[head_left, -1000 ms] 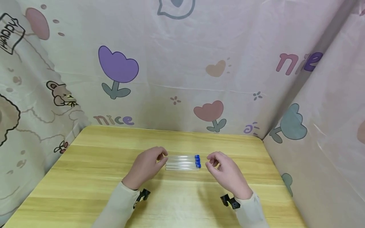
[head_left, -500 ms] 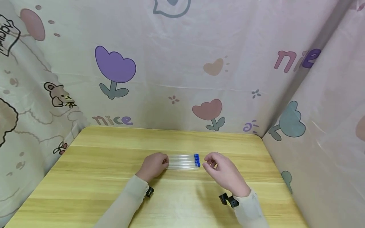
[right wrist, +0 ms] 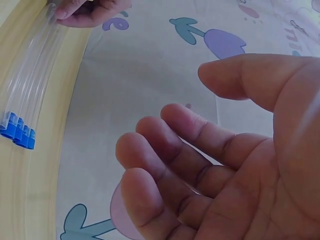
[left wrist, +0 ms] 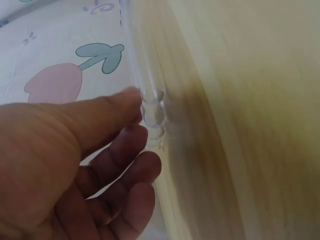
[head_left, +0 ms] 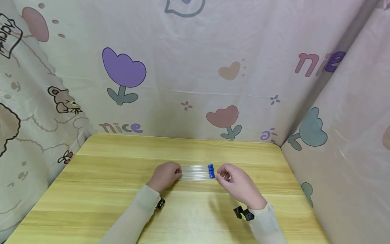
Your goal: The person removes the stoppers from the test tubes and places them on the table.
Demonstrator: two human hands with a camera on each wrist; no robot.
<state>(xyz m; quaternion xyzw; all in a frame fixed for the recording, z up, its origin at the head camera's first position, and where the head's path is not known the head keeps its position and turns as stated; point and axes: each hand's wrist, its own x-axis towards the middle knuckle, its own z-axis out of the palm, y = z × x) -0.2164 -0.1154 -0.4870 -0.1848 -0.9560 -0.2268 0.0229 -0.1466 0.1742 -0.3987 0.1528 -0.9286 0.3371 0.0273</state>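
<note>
Several clear test tubes point(head_left: 196, 173) with blue caps point(head_left: 211, 171) lie side by side on the wooden table, caps toward the right. In the left wrist view their rounded ends point(left wrist: 153, 115) show close up. At those ends is my left hand point(head_left: 165, 176), its thumb tip touching them or just beside them, fingers loosely bent. My right hand point(head_left: 240, 184) hovers just right of the caps, apart from them. The right wrist view shows its fingers point(right wrist: 142, 150) loosely curved with nothing between them. A small blue spot point(head_left: 229, 180) shows by the right palm; I cannot tell what it is.
The light wooden table point(head_left: 106, 183) is bordered at the back and sides by a printed cloth point(head_left: 182, 67) with flowers and lettering. A black wrist mount point(head_left: 243, 214) sits on the right sleeve, another point(head_left: 160, 203) on the left.
My left hand has moved slightly right and lowered to the tubes' rounded ends. My right hand has shifted slightly left, closer to the caps. A blue spot now shows by the right palm.
</note>
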